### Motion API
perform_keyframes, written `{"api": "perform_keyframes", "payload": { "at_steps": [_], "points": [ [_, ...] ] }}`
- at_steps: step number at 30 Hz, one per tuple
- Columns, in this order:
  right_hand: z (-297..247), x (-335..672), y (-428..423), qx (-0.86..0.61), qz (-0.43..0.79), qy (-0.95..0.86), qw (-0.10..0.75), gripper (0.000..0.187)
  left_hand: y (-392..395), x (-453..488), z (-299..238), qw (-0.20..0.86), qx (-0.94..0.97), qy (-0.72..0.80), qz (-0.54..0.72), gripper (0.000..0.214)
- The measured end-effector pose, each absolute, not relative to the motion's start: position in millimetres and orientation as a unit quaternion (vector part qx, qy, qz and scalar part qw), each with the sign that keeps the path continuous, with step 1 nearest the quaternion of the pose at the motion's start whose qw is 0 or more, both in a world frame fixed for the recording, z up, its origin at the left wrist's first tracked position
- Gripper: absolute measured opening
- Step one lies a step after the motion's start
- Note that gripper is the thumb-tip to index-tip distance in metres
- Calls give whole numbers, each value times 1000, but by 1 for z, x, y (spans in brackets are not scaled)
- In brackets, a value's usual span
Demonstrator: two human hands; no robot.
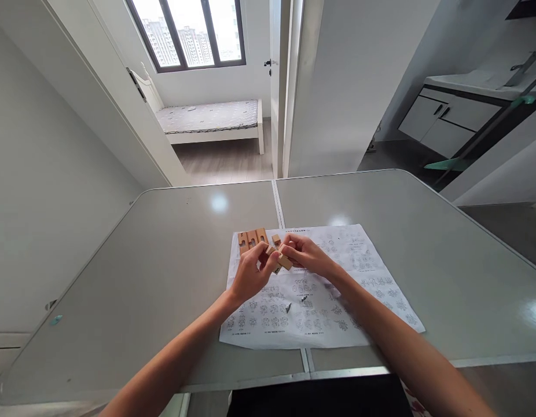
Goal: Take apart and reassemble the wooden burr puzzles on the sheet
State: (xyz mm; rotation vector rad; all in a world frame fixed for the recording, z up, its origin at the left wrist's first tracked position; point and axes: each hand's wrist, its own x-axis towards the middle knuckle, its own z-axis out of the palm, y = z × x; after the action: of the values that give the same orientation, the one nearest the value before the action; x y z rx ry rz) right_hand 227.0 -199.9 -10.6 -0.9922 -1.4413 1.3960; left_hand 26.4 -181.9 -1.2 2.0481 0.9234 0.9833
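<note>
My left hand (251,272) and my right hand (306,255) meet above a printed instruction sheet (337,301) on the grey table (164,278). Both hands pinch a small wooden puzzle block (282,260) between their fingertips, left from the left side, right from the right. Just behind the hands, a row of three notched wooden pieces (252,238) lies at the sheet's far edge. A further small wooden piece (276,238) sits beside them.
A tiny dark object (303,299) and another small bit (287,307) lie on the sheet near my wrists. The table has a centre seam (277,202). Beyond it are an open doorway, a bed (211,119) and a cabinet (445,119).
</note>
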Motion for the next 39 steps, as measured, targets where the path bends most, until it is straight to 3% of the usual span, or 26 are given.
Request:
{"api": "perform_keyframes", "payload": {
  "at_steps": [3,6,14,19,31,39],
  "points": [
    [-12,226,-199,-422,523,-569,474,46,-178,23,-5,196,835,317,405,22],
    [-13,225,-197,-442,493,-538,522,48,-173,20,-11,119,852,286,421,9],
    [-13,218,-196,-518,426,-498,550,55,-168,12,-22,97,919,211,320,11],
    [-22,225,-190,-582,350,-470,564,50,-168,12,-21,89,896,239,363,7],
    [-33,227,-190,-680,187,-536,464,33,-153,8,-22,129,886,280,346,11],
    [-35,225,-191,-691,144,-592,389,24,-151,12,-25,62,904,291,306,17]
  ]
}}
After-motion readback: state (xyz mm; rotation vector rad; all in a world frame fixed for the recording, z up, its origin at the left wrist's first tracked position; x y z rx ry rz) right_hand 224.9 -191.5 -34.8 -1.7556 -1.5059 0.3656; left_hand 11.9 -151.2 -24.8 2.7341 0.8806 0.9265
